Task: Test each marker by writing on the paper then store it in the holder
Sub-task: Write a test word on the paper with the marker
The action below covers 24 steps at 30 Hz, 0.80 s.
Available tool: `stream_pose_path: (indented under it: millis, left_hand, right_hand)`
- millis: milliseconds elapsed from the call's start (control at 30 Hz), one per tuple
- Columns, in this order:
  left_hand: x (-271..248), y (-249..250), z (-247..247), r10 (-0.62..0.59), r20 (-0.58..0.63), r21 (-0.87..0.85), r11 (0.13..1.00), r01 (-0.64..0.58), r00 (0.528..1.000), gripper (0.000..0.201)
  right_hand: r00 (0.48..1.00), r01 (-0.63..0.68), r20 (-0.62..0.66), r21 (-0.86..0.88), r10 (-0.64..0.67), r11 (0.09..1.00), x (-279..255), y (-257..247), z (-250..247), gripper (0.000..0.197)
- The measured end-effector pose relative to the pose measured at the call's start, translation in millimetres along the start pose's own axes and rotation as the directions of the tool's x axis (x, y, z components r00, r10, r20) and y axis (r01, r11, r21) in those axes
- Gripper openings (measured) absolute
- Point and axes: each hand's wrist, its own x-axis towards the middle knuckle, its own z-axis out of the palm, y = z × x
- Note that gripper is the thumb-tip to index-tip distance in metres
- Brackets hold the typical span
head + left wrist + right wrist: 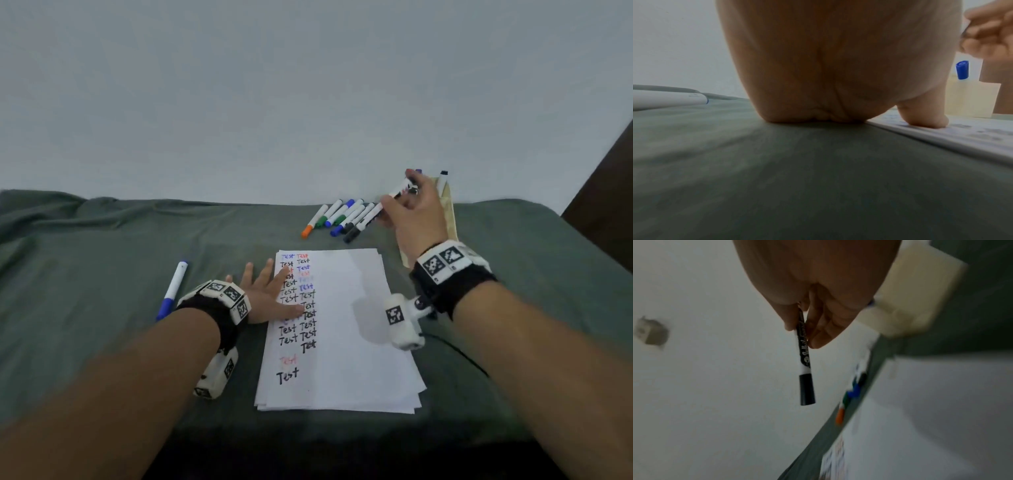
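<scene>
From the head view, the paper (pixel 342 329) carries two columns of "Test" words, so many markers seem tried; a pile of markers (pixel 342 217) lies untested on the counter (pixel 102 240). The right hand (pixel 414 205) pinches a black marker (pixel 390 198) beside the holder (pixel 445 205), long axis slanting, cap toward the pile.

Left wrist view: the left hand (pixel 838 65) lies flat, fingers straight, thumb on the paper.

Right wrist view, blurred: the cap probably points away from the palm.
</scene>
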Motion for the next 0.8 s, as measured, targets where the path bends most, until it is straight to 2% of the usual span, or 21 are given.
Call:
stream_pose_path:
  millis: [100,167,267,400,467,500,567,600,633,700,733,800]
  left_hand:
    - [-1,1,0,0.002,-0.008,0.005,1.000,-0.002,1.000,0.111]
    - [-2,2,-1,0.002,-0.006,0.008,1.000,-0.002,1.000,0.107]
    - [-3,3,-2,0.000,-0.005,0.019,1.000,0.000,1.000,0.105]
    - [-4,4,-3,0.003,0.001,0.020,1.000,-0.004,1.000,0.105]
    - [-3,3,-4,0.004,0.006,0.014,1.000,-0.004,1.000,0.106]
    - [-2,3,-4,0.004,0.008,0.011,1.000,-0.004,1.000,0.106]
    - [-1,2,-3,0.002,0.010,0.003,1.000,-0.002,1.000,0.107]
    - [-1,2,-2,0.001,0.011,0.000,1.000,-0.001,1.000,0.108]
    - [0,1,-2,0.000,0.012,-0.001,1.000,0.000,1.000,0.108]
    - [1,1,-1,0.001,0.016,-0.003,1.000,-0.001,1.000,0.109]
    - [1,1,-1,0.002,0.017,-0.004,1.000,-0.002,1.000,0.110]
    - [1,1,-1,0.004,0.017,-0.006,1.000,-0.004,1.000,0.110]
  right_hand:
    - [0.971,0.200,-0.062,-0.326,-0.232,0.924,45,-33,-20,0.051]
    - [0.934,0.286,-0.076,-0.431,-0.350,0.856,68,-48,-34,0.053]
    - [0.891,0.323,-0.099,-0.547,-0.443,0.772,94,-56,-48,0.053]
    - [0.877,0.292,-0.104,-0.661,-0.470,0.691,108,-46,-61,0.044]
    - [0.904,0.233,-0.100,-0.701,-0.416,0.674,111,-38,-62,0.038]
    - [0.932,0.183,-0.072,-0.752,-0.354,0.634,114,-34,-61,0.035]
    - [0.991,0.087,0.035,-0.900,-0.130,0.426,119,-23,-57,0.036]
    - [0.997,0.075,0.075,-0.950,-0.010,0.303,119,-19,-53,0.037]
    - [0.994,0.076,0.089,-0.976,0.056,0.202,119,-17,-49,0.036]
    - [0.993,0.079,0.084,-0.994,0.080,0.072,116,-15,-38,0.031]
    - [0.995,0.086,0.089,-0.995,0.054,0.057,117,-14,-33,0.028]
    - [0.989,0.149,0.146,-0.982,-0.030,0.115,117,-12,-19,0.034]
